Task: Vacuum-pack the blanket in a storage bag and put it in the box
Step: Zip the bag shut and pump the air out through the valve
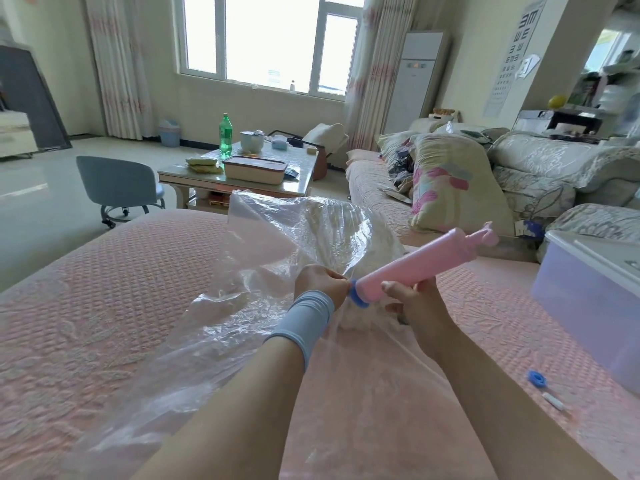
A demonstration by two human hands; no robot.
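A clear plastic storage bag (277, 237) lies crumpled on the pink bedspread (104, 289), with a whitish blanket (356, 237) showing inside it. My right hand (415, 299) grips the barrel of a pink hand pump (426, 261), which tilts up to the right. The pump's blue nozzle (358, 297) meets the bag just in front of my left hand (322, 282), which pinches the bag at that spot. A pale blue band wraps my left wrist. A translucent storage box (588, 306) stands on the bed at the right edge.
A blue valve cap (536, 378) and a small white clip (554, 400) lie on the bedspread near the box. Beyond the bed are a coffee table (242, 168) with a green bottle, a blue chair (117, 185) and a sofa (485, 181) piled with cushions.
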